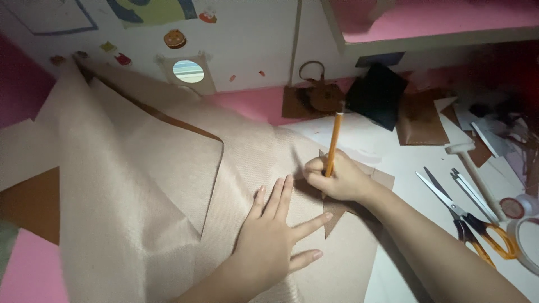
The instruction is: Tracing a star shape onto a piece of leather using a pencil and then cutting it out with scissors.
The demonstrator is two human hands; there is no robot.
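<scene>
— Hands on the desk, both busy. What is the right hand (337,180) doing?

— It is gripping a yellow wooden pencil (333,141), fingers clamped tight around the lower shaft, tip pressing down beside a small brown cardboard cut-out with pointed corners (337,212).

— And the left hand (270,235)?

— It is lying flat, fingers spread apart, pinning down a big beige sheet of ribbed fabric (140,185), just beside the pencil hand. It is holding nothing.

— What is sitting off to the right?

— Orange-handled steel scissors (469,219) are resting on the white tabletop (404,163), well apart from the hands, with a roll of clear tape (525,235) near them at the edge.
</scene>
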